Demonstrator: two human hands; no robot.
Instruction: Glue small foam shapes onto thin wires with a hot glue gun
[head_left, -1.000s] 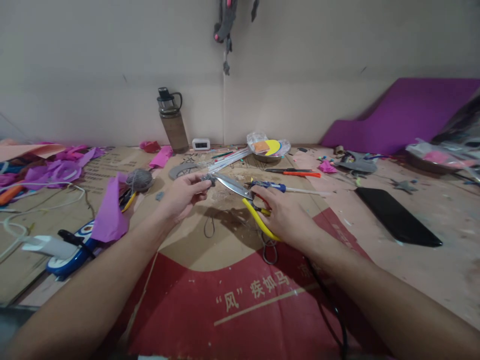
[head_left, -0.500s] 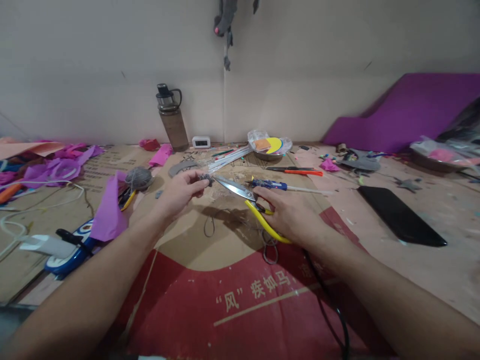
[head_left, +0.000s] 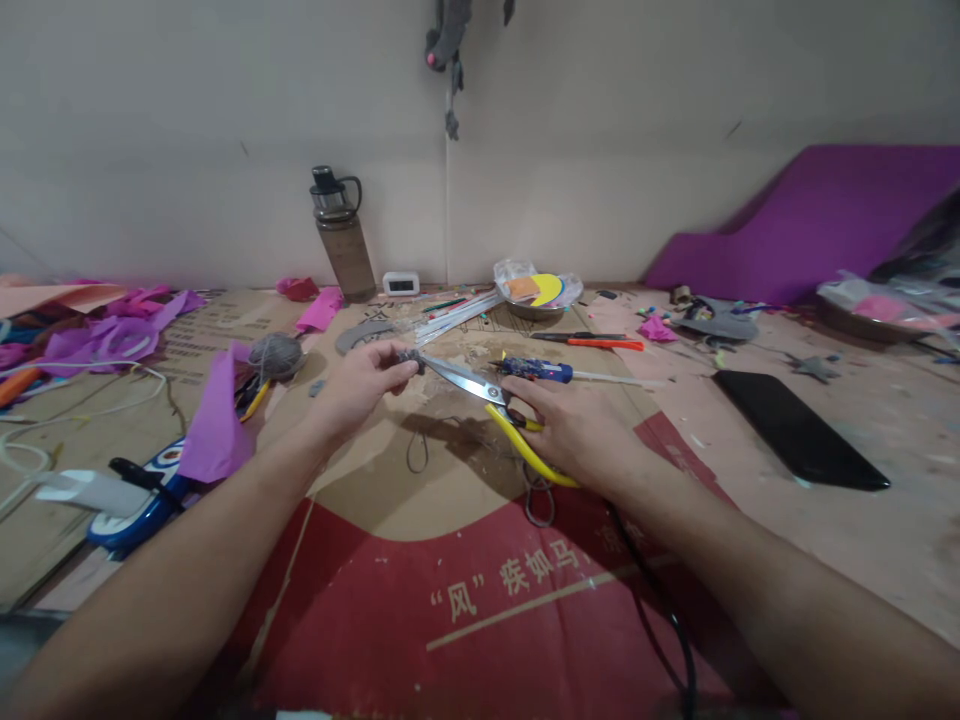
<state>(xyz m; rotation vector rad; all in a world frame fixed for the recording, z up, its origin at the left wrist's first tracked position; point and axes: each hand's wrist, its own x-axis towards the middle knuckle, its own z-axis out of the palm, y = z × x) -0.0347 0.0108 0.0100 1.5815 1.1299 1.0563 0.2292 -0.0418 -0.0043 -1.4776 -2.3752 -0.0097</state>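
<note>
My left hand (head_left: 358,385) pinches a small grey tuft (head_left: 409,357) between thumb and fingers, held just above the cardboard. My right hand (head_left: 574,425) grips yellow-handled scissors (head_left: 491,405), and their steel blades (head_left: 454,375) point left with the tips touching the tuft. Both hands hover over a brown and red cardboard sheet (head_left: 450,560). A thin dark loop of thread (head_left: 417,455) lies on the cardboard below the hands.
A grey yarn ball (head_left: 276,355) and purple paper (head_left: 217,415) lie to the left. A blue glue gun (head_left: 536,370), an orange pen (head_left: 600,343), a bowl (head_left: 536,290), a bottle (head_left: 341,240) and a small clock (head_left: 400,284) stand farther back. A black phone (head_left: 799,430) lies right.
The scissors' blades have swung left to meet the tuft and look closer together. My left hand has stayed nearly still.
</note>
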